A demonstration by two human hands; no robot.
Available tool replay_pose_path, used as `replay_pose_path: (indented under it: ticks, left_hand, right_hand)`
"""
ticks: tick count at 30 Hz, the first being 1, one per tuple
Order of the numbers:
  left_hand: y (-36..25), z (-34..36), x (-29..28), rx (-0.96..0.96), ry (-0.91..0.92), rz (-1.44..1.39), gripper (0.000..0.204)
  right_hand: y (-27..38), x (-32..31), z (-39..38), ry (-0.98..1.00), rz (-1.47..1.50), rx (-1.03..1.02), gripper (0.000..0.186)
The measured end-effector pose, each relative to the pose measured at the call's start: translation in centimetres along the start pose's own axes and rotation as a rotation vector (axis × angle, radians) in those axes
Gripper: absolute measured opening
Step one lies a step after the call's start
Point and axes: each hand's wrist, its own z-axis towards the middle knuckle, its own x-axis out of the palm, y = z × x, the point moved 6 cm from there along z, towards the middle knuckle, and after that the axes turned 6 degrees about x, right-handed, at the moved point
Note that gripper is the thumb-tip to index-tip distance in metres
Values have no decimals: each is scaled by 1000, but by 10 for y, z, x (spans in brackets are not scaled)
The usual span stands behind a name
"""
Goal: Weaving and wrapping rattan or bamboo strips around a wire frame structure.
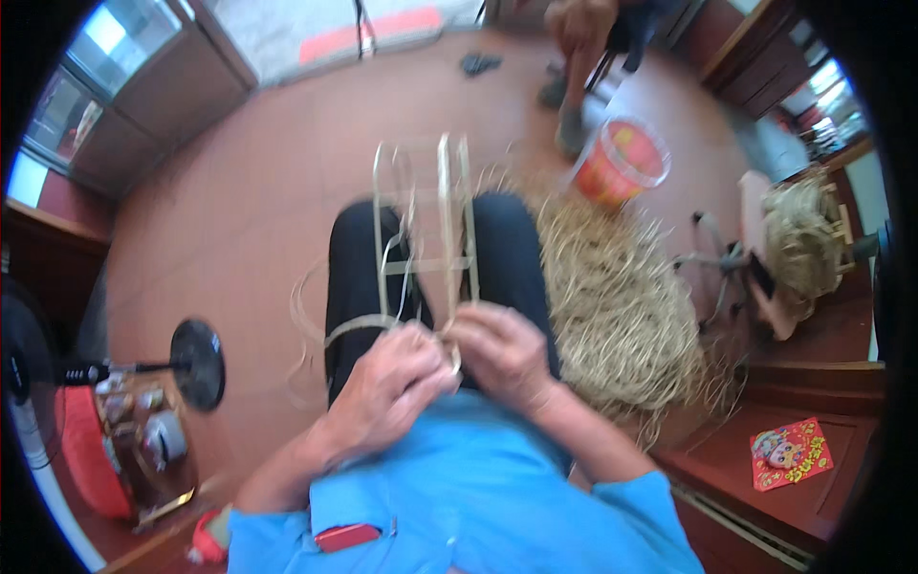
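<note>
A long, narrow frame of pale strips with crosspieces (425,264) rests over my lap, between dark-trousered legs. My left hand (402,383) is closed in a pinch on a pale strip at the frame's near end, with its fingers curled. My right hand (499,354) is beside it, fingers bent round the same near end of the frame. A loose strip (356,323) arcs out to the left over my thigh, and thin strands hang along the frame. What exactly lies between my fingertips is partly hidden.
A pile of fibre strands (622,335) lies at my right, near a red bucket (617,163) and a seated person's leg (574,100). A chair base (727,263), a bundle of strands (798,239), a fan base (198,364) and a red card (792,454) are around me.
</note>
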Motion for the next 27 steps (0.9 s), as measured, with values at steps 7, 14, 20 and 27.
replay_pose_path:
  ticks: [7,14,20,27]
  left_hand:
    - [-20,3,-59,-161,61,-311,26]
    - [-1,-53,-167,-166,-410,-242,55]
    - [72,-136,-233,-477,-513,-140,45]
    - [114,-195,-191,-701,-526,-177,28]
  right_hand:
    - [-14,1,16,109,137,36,16]
    - [-17,-1,22,144,182,51,15]
    - [-16,3,21,165,194,66,15]
    - [-15,7,17,211,222,70,12]
